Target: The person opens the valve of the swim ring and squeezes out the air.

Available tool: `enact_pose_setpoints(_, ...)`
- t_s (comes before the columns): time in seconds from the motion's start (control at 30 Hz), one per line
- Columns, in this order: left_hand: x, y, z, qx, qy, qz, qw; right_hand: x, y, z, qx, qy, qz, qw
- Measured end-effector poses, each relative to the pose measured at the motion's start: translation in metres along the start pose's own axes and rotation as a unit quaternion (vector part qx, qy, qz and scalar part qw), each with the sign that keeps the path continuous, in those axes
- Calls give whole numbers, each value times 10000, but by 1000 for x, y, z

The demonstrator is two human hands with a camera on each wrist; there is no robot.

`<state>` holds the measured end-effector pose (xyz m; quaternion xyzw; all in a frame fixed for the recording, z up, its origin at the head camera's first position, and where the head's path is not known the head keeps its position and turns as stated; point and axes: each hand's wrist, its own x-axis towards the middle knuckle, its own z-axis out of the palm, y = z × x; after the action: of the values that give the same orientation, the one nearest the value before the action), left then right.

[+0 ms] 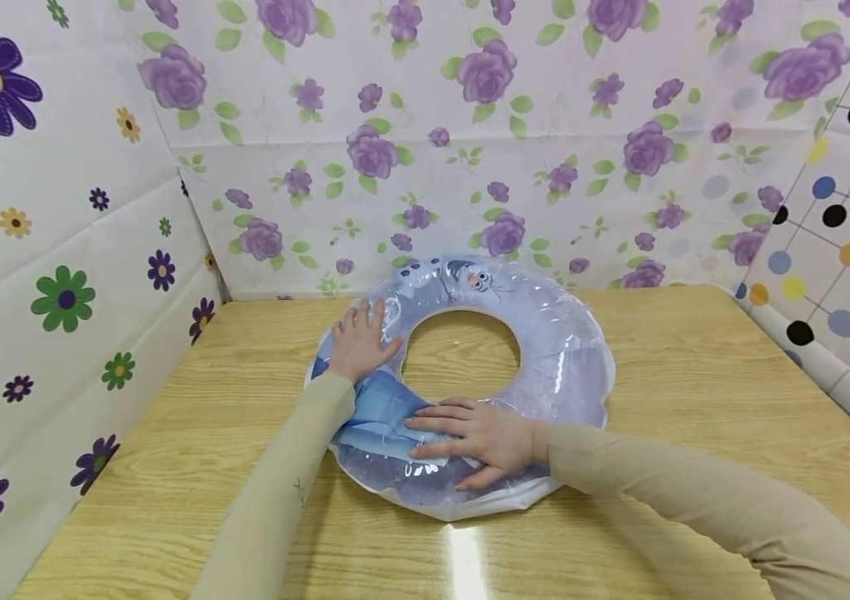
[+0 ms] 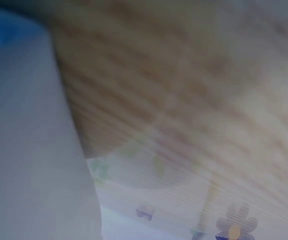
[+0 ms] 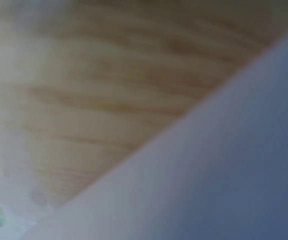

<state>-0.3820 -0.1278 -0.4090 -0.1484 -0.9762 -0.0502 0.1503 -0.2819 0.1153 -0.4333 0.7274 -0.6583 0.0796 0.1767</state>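
An inflated swim ring point(image 1: 567, 358), clear and pale purple with a blue printed figure and a snowman print, lies on the wooden table in the head view. My left hand point(image 1: 359, 343) rests on its left side with fingers spread. Across the front part of the ring lies my right hand point(image 1: 487, 437), fingers straight and pointing left. The ring's front rim looks slightly wrinkled. In the left wrist view a blurred pale surface point(image 2: 29, 135) fills the left side; a similar blurred surface point(image 3: 223, 165) covers the lower right of the right wrist view.
The wood-grain table point(image 1: 695, 358) extends around the ring on all sides. Behind it hangs a cloth with purple roses point(image 1: 485, 75). A flower-print cloth point(image 1: 65, 208) stands at the left, and a dotted cloth point(image 1: 837, 275) at the right.
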Motion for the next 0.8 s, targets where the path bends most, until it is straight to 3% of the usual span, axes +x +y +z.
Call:
enact_pose_setpoints(0.47, -2, -1, 3, -197, 337, 111, 9992, 0, 1, 0, -21, -165, 55, 9998)
enact_pose_setpoints(0.8, 0, -1, 3, -140, 164, 63, 9997, -1, 2, 1, 3, -237, 104, 9997)
